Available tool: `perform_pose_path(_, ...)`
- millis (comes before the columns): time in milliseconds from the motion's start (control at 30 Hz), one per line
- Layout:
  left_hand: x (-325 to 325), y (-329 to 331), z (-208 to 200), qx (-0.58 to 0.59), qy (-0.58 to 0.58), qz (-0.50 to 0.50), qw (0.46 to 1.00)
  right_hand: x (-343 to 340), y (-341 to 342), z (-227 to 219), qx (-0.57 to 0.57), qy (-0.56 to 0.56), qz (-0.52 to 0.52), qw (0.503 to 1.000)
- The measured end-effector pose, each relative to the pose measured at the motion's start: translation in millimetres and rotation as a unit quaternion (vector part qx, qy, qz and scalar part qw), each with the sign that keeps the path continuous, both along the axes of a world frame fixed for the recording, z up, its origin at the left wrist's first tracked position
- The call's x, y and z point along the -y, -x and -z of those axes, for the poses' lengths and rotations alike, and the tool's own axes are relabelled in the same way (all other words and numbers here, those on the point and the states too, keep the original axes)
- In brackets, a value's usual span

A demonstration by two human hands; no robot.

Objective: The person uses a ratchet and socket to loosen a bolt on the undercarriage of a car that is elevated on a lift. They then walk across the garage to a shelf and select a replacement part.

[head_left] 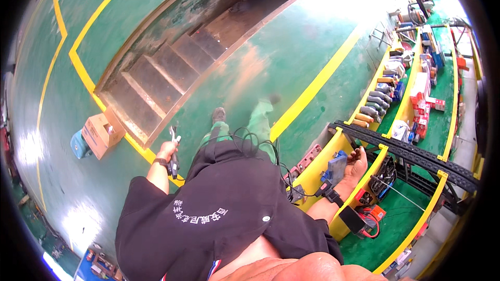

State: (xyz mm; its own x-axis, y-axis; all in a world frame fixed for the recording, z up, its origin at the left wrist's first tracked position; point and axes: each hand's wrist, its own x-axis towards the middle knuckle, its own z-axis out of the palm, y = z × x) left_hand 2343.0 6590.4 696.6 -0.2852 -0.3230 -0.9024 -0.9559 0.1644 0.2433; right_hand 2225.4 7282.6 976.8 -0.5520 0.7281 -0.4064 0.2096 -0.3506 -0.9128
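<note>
My left hand point(166, 151) is closed around a hand tool with a silvery metal head and a dark handle point(174, 168); its exact kind is not clear. The head sticks up above my fist, and the handle hangs below it. On the right, my right hand point(355, 165) reaches over a yellow-edged shelf, fingers apart and slightly curled, with nothing visible in it. Right beside that hand is a blue case point(337, 168). A dark metal bin of loose tools point(384, 178) lies on the other side of it.
Steps point(156, 78) lead down into a pit ahead on the left. An open cardboard box point(102, 136) and a blue drum point(79, 144) stand near its edge. Shelves on the right hold bottles point(377, 101) and red-white boxes point(421, 93). A black perforated beam point(406, 151) crosses them.
</note>
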Motion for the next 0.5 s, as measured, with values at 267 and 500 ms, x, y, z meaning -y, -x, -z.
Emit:
perform_pose_path(267, -37.5, 16.9, -13.8, 0.067, -0.048, -0.12, 0.989, -56.9, 73.3, 43.8, -0.006, 0.064, 0.043, 0.997)
perform_pose_path(500, -103.0, 138.2, -49.1, 0.042, -0.041, -0.142, 0.988, -117.0, 154.8, 33.1, -0.042, 0.07, 0.028, 0.996)
